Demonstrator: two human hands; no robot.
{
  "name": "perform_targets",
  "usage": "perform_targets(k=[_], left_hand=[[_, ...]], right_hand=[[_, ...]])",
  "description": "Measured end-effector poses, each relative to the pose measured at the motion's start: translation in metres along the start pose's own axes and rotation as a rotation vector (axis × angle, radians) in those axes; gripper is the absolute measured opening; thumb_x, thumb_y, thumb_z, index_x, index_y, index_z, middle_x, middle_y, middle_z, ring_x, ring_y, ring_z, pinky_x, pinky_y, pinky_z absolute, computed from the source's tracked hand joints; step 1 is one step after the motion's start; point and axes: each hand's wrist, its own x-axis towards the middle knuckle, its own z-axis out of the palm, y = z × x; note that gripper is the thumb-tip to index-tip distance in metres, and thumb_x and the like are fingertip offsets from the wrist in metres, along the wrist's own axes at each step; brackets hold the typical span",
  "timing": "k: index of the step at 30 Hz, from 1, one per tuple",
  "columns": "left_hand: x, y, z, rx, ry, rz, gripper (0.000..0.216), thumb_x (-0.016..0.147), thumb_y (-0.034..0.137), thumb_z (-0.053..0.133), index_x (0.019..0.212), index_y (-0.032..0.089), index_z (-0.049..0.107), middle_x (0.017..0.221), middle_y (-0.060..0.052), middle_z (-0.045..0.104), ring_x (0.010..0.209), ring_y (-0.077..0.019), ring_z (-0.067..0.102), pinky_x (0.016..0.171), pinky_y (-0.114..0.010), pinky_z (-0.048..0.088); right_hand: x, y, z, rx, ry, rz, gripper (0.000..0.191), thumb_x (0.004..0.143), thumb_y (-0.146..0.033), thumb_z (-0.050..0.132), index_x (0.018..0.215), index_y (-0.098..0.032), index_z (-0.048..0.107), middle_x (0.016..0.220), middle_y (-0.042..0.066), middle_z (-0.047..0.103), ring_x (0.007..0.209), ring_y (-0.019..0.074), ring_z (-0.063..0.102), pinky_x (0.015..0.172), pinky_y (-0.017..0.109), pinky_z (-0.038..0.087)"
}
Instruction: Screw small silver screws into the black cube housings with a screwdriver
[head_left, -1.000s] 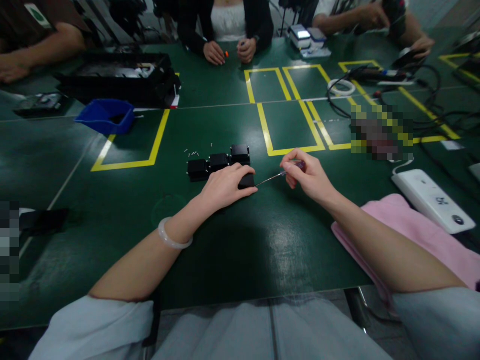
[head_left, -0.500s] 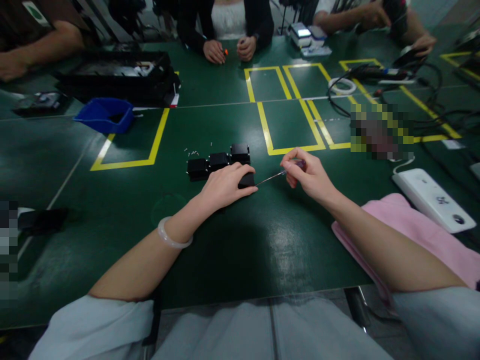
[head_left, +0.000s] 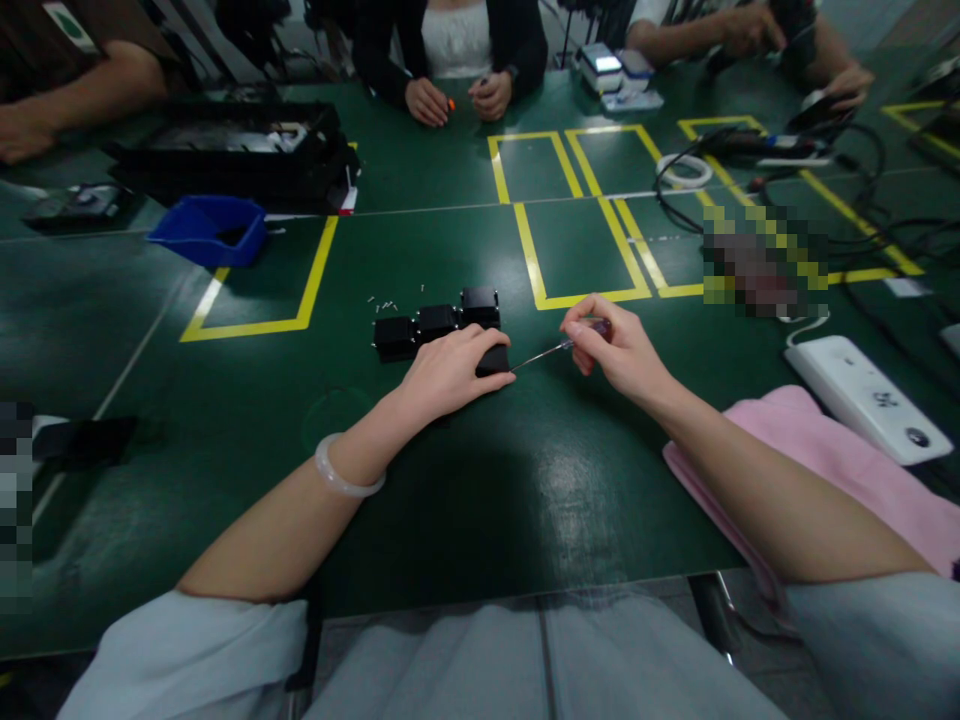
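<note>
My left hand point(head_left: 455, 370) grips a small black box point(head_left: 493, 361) against the table, its thumb and fingers round the right end; the rest of the box is hidden under the palm. Between the fingers of my right hand point(head_left: 604, 345) is the handle of a screwdriver point(head_left: 546, 352). The thin shaft slants down to the left, and its tip meets the right side of the box beside my left thumb. Just beyond my left hand stand three more black boxes point(head_left: 437, 319) with small screws at their sides. Several loose screws point(head_left: 385, 305) lie behind them.
At the back left are a blue bin point(head_left: 211, 230) and a stack of black trays point(head_left: 232, 160). A white power strip point(head_left: 870, 398) and a pink cloth point(head_left: 810, 465) lie to the right, with cables point(head_left: 847, 185) behind. Co-workers' hands point(head_left: 491, 96) rest across the green table point(head_left: 480, 520).
My hands, the box and the screwdriver look almost unchanged. Across the table, a co-worker's hand has shifted slightly.
</note>
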Motion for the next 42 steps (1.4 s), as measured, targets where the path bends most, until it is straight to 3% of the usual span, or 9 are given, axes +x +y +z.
perform_targets(k=[12, 20, 27, 33, 38, 42], left_hand=[[-0.0004, 0.0000, 0.0004, 0.004, 0.003, 0.004, 0.047, 0.093, 0.056, 0.057, 0.130, 0.028, 0.055, 0.123, -0.005, 0.064, 0.103, -0.0258, 0.065, 0.070, -0.031, 0.047], [0.0000, 0.0002, 0.0008, 0.004, 0.003, 0.000, 0.046, 0.092, 0.055, 0.058, 0.130, 0.028, 0.055, 0.123, -0.005, 0.064, 0.102, -0.0251, 0.065, 0.070, -0.030, 0.047], [0.0007, 0.0005, 0.0002, -0.005, -0.010, -0.010, 0.047, 0.092, 0.055, 0.058, 0.132, 0.028, 0.055, 0.123, -0.006, 0.063, 0.104, -0.0253, 0.064, 0.074, -0.031, 0.049], [0.0003, -0.0001, 0.0002, -0.016, -0.012, -0.006, 0.048, 0.093, 0.055, 0.057, 0.132, 0.028, 0.055, 0.125, -0.005, 0.063, 0.104, -0.0248, 0.064, 0.073, -0.031, 0.049], [0.0001, -0.0005, 0.0007, -0.004, 0.001, 0.003, 0.047, 0.093, 0.055, 0.057, 0.132, 0.029, 0.055, 0.123, -0.005, 0.064, 0.103, -0.0251, 0.064, 0.072, -0.031, 0.048], [0.0003, -0.0008, 0.0013, 0.002, 0.006, 0.005, 0.047, 0.093, 0.055, 0.057, 0.131, 0.029, 0.055, 0.123, -0.005, 0.064, 0.103, -0.0251, 0.064, 0.074, -0.032, 0.048]], right_hand=[[0.0000, 0.0017, -0.0001, 0.003, -0.005, -0.053, 0.018, 0.093, -0.035, 0.062, 0.096, -0.023, 0.048, 0.054, -0.010, 0.049, 0.043, 0.0087, 0.046, 0.044, 0.023, 0.033], [0.0001, 0.0050, 0.0003, -0.039, 0.031, -0.042, 0.024, 0.097, -0.044, 0.057, 0.088, -0.023, 0.050, 0.047, -0.011, 0.042, 0.038, 0.0081, 0.043, 0.041, 0.023, 0.031], [-0.0003, 0.0025, 0.0011, -0.013, 0.031, -0.051, 0.024, 0.095, -0.043, 0.061, 0.096, -0.024, 0.047, 0.051, -0.011, 0.046, 0.040, 0.0087, 0.046, 0.041, 0.023, 0.032], [-0.0003, 0.0029, -0.0007, -0.118, 0.040, -0.034, 0.022, 0.097, -0.041, 0.058, 0.089, -0.022, 0.051, 0.047, -0.010, 0.046, 0.038, 0.0085, 0.044, 0.041, 0.024, 0.031], [-0.0010, 0.0012, -0.0002, -0.051, 0.016, -0.064, 0.017, 0.095, -0.036, 0.059, 0.098, -0.023, 0.050, 0.052, -0.010, 0.048, 0.041, 0.0089, 0.045, 0.043, 0.023, 0.034], [-0.0006, 0.0006, -0.0008, -0.086, 0.018, -0.042, 0.020, 0.096, -0.040, 0.058, 0.091, -0.022, 0.052, 0.049, -0.009, 0.047, 0.040, 0.0087, 0.045, 0.043, 0.023, 0.032]])
